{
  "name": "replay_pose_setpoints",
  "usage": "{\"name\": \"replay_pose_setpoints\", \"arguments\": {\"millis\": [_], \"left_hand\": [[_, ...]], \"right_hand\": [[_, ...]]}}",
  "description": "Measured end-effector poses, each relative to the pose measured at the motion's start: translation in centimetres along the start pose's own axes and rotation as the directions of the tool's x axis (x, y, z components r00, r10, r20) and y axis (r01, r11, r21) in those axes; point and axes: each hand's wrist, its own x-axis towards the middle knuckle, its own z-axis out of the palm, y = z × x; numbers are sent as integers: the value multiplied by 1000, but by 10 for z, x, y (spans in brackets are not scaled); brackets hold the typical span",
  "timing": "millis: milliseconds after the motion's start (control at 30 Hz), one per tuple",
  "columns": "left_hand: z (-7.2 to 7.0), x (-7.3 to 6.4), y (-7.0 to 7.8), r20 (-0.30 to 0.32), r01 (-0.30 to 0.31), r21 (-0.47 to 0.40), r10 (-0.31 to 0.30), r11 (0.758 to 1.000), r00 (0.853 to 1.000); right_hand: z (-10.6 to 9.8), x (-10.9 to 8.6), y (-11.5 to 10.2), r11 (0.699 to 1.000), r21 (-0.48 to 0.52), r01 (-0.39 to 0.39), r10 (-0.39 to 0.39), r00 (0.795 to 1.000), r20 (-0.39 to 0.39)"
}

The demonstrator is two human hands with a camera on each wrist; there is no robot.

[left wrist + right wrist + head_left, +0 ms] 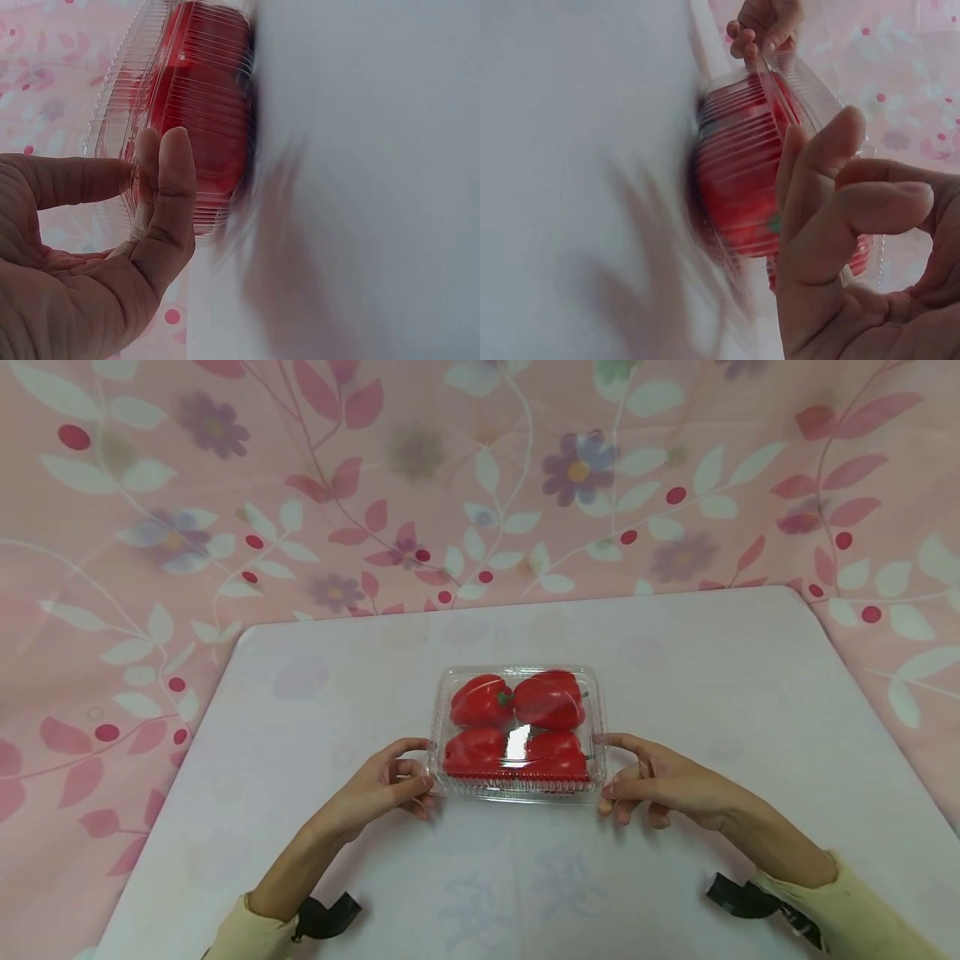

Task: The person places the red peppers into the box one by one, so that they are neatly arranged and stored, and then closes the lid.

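Observation:
A clear plastic clamshell box (517,797) with its lid down holds several red bell peppers (551,702), one showing a green stem. At the box's left end my left hand (386,783) pinches the rim between thumb and fingers. My right hand (667,781) grips the opposite end the same way. In the left wrist view, the ribbed side of the box (202,112) stands close over the white surface; whether it touches is unclear. The right wrist view has the thumb and fingers at the rim, partly hiding the box (739,165).
A white-covered table (337,677) lies under the box and both hands. Behind it hangs a pink floral cloth (450,468). Black straps (326,917) sit at the cuffs of the pale yellow sleeves (251,935).

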Motion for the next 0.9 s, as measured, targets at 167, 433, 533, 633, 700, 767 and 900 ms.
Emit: {"name": "replay_pose_setpoints", "arguments": {"millis": [167, 433, 533, 633, 700, 767, 900], "left_hand": [[1, 0, 0, 15, -3, -15, 3, 1000, 1000], [2, 0, 1, 15, 8, -20, -7, 1000, 1000], [1, 0, 1, 13, 10, -17, -10, 1000, 1000], [1, 0, 2, 12, 10, -15, -9, 1000, 1000], [1, 0, 2, 13, 7, -18, -7, 1000, 1000], [2, 1, 2, 15, 5, -27, -4, 1000, 1000], [4, 2, 2, 15, 8, -46, -7, 999, 1000]], "right_hand": [[5, 1, -1, 999, -11, -31, 30, 996, -84], [5, 0, -2, 998, -27, -57, 53, 990, -133], [6, -1, -3, 997, -43, -64, 57, 988, -147], [8, -1, -4, 997, -61, -52, 42, 986, -160], [9, -1, -4, 997, -70, -34, 22, 986, -162], [9, -1, -3, 997, -75, -21, 8, 986, -165], [11, 0, -4, 996, -86, -13, -3, 984, -179]]}}
